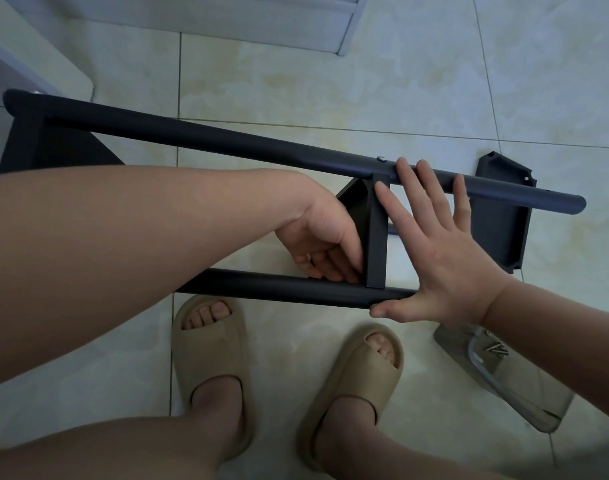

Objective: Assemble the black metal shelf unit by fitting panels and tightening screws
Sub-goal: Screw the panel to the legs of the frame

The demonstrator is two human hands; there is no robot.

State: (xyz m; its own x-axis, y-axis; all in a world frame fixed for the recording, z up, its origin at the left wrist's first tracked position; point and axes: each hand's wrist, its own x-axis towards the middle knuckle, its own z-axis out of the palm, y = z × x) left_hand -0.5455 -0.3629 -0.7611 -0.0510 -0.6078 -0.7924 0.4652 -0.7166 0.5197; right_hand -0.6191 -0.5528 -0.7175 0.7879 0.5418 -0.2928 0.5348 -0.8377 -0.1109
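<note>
We see a pale tiled floor point(331, 84) and, above it, the black metal shelf unit point(227, 147) turned on its side. It is matte black: two round tubes run left to right, the long upper tube point(192, 135) ending in a rounded cap at the right and the shorter lower tube point(279, 289) sitting nearer our feet. A flat fitted panel point(376, 237) stands edge-on between them. A loose panel point(500, 223) with folded rims lies on the floor just beyond the upper tube's right end.

Our hands flank the fitted panel. The right hand point(445, 258) is spread flat, fingers across the upper tube and thumb on the lower. The left hand point(317, 244) curls against the panel's left face, fingertips hidden, so we cannot tell what it grips.

A small silver screw point(381, 159) sits in the upper tube above the panel.
</note>
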